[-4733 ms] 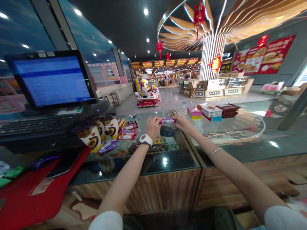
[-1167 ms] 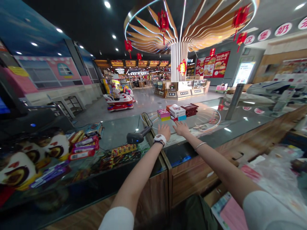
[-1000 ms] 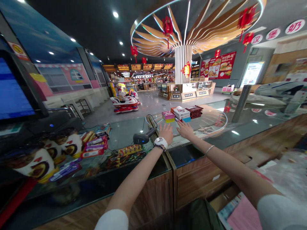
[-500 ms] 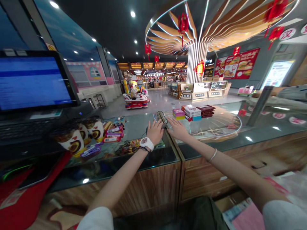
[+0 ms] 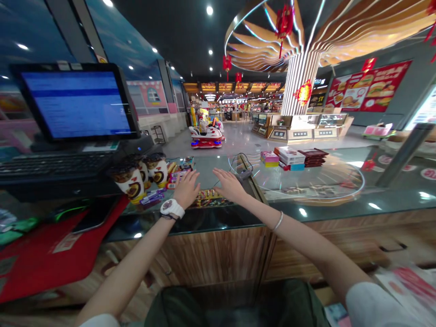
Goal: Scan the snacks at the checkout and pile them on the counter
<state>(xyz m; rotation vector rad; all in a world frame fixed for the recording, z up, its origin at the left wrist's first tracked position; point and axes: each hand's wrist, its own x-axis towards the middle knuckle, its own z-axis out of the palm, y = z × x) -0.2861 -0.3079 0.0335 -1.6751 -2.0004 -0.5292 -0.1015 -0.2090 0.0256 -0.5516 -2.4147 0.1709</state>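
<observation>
My left hand (image 5: 186, 188), with a white watch (image 5: 172, 208) at the wrist, reaches over the glass counter (image 5: 221, 218) with its fingers spread. It is nearest to the small wrapped snacks (image 5: 174, 178) in purple and red. My right hand (image 5: 230, 185) is stretched out flat, its fingers apart, above the counter to the left of a small grey corded device (image 5: 245, 173). Neither hand holds anything. Between and below them, colourful packets (image 5: 211, 196) show at the glass; whether they lie on or under it I cannot tell. Several printed cups (image 5: 131, 181) stand left of my left hand.
A monitor (image 5: 80, 102) and a black keyboard (image 5: 54, 165) occupy the left. A phone (image 5: 97, 215) lies on a red sheet (image 5: 75, 263). Small boxes (image 5: 291, 156) and dark red packets (image 5: 311, 157) are stacked right of centre. A metal post (image 5: 403, 156) rises farther right.
My left hand has moved left, away from the grey corded device to beside the wrapped snacks. My right hand has shifted left past that device. The view has turned left.
</observation>
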